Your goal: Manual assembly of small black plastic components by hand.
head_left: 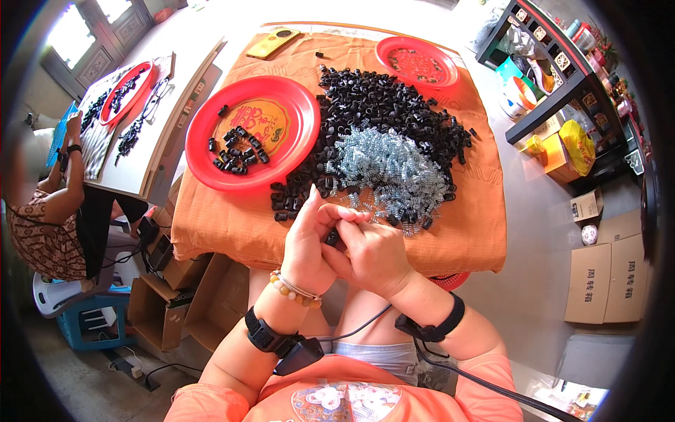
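Both of my hands meet at the near edge of the cloth-covered table. My left hand is closed, its fingers curled around a small black plastic part that shows only partly between the palms. My right hand presses against it with fingers pinched together; what sits in that pinch is hidden. Just beyond them lies a pile of small clear coil springs. A large heap of small black plastic parts surrounds the springs. To the left, a red plate holds several black pieces.
A second red plate stands at the far right of the orange cloth. A yellow phone lies at the back left. Another person works at a white table on the left. Cardboard boxes stand on the right; a cable trails from my right wrist.
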Motion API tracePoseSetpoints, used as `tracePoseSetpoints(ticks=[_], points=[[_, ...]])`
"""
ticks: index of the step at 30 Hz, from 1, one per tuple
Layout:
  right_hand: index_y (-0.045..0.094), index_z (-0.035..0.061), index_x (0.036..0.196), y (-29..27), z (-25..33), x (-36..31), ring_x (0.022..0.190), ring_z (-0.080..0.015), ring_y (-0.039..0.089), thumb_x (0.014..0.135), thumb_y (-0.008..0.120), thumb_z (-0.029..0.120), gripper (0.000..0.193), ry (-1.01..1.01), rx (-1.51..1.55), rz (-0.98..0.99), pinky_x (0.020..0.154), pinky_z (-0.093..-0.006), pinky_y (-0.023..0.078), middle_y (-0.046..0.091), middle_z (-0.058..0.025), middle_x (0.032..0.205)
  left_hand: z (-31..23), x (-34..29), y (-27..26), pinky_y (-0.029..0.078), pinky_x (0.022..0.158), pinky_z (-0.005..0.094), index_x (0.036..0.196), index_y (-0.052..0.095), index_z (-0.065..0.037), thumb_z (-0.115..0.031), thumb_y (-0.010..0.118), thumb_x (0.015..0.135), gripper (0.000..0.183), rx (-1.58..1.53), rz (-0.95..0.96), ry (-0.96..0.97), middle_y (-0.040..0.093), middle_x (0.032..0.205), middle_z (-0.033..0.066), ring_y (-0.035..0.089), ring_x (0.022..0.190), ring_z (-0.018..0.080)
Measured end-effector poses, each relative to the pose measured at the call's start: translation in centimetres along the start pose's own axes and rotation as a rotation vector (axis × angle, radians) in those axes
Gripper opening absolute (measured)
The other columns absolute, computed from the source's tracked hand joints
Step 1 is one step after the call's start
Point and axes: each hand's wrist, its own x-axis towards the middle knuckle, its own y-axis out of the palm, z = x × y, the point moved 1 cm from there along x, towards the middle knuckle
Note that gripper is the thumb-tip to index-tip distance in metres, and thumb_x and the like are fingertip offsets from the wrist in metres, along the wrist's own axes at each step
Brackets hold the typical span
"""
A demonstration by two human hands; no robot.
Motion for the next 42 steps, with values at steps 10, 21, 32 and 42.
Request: tracePoseSetpoints(ticks=[10,21,32,42], points=[[0.064,-0.0018,0.094,0.0,0.1,-0.2,0.062,-0.0277,0.066,0.086,0.066,0.035,0.038,-0.088,-0.043,0.051,0.057,-0.0372,0.055,0.064,-0.0141,0.072,0.3,0.2,-0.3,0.047,0.093,0.0402,0.073,0.057,-0.003,-0.047,0.044,0.101,0.053,0.000,0.027,0.085,0.062,0.078,0.0124,0.062,0.090,0.0269],[0.061,0.0021,0.088,-0.2,0.0,0.1,0.057,-0.0270,0.063,0.085,0.067,0.037,0.036,-0.072,-0.020,-0.012,0.052,-0.0379,0.051,0.060,-0.0113,0.066,-0.2,0.7,-1.6,0.043,0.102,0.0444,0.083,0.065,-0.002,-0.046,0.038,0.103,0.056,-0.046,0.265,0.033,0.068,0.094,0.0161,0.061,0.106,0.0307],[0.053,0.0092,0.079,-1.7,-1.7,0.8,0.054,-0.0252,0.059,0.086,0.068,0.044,0.038,-0.022,-0.104,-0.110,0.048,-0.0365,0.047,0.054,-0.0073,0.063,-2.7,-0.8,-2.9,0.051,0.086,0.0327,0.103,0.063,-0.005,-0.040,0.043,0.104,0.040,0.278,0.089,0.122,0.066,0.097,0.0044,0.063,0.093,0.0151],[0.053,0.0088,0.075,-1.6,-2.0,0.8,0.053,-0.0251,0.058,0.084,0.071,0.036,0.034,-0.080,-0.030,-0.101,0.048,-0.0360,0.046,0.053,-0.0070,0.063,-2.9,-1.2,-1.6,0.051,0.080,0.0261,0.098,0.061,-0.005,-0.020,0.055,0.099,0.016,0.376,0.126,0.056,0.064,0.093,0.0032,0.062,0.086,0.0106]])
